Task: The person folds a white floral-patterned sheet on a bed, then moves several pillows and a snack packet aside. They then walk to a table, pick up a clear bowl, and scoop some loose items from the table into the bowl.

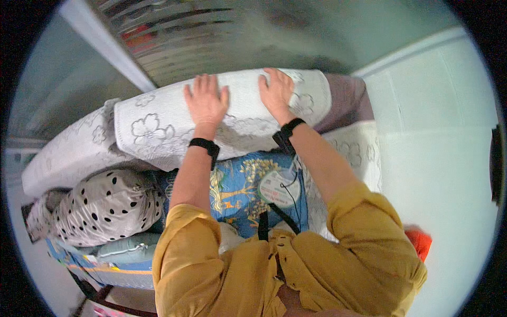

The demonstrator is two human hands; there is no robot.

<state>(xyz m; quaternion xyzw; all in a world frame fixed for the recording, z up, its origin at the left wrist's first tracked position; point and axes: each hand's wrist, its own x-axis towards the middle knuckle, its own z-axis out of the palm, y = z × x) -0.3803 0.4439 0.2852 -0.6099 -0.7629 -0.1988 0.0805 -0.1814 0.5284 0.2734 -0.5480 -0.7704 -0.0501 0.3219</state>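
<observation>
Both my hands lie flat on a white quilted sofa cover (pixel 150 124) with grey flower outlines, draped over the top of a sofa back. My left hand (pixel 207 101) rests near the middle of the cover, fingers stretched upward and thumb out to the right. Farther right, my right hand (pixel 277 91) presses on the same cover near its upper edge, fingers spread. Neither hand grips anything. Past the cover's right end, the purple-brown sofa back (pixel 346 100) shows bare. Black bands circle both wrists.
Below the cover lies a blue cushion (pixel 235 182) with a golden tree pattern. A white-and-green round hand fan (pixel 279 188) is in front of it. To the left sit a black-spotted pale pillow (pixel 108 206) and a grey-green cushion (pixel 127 248). A pale wall (pixel 433 116) stands at right.
</observation>
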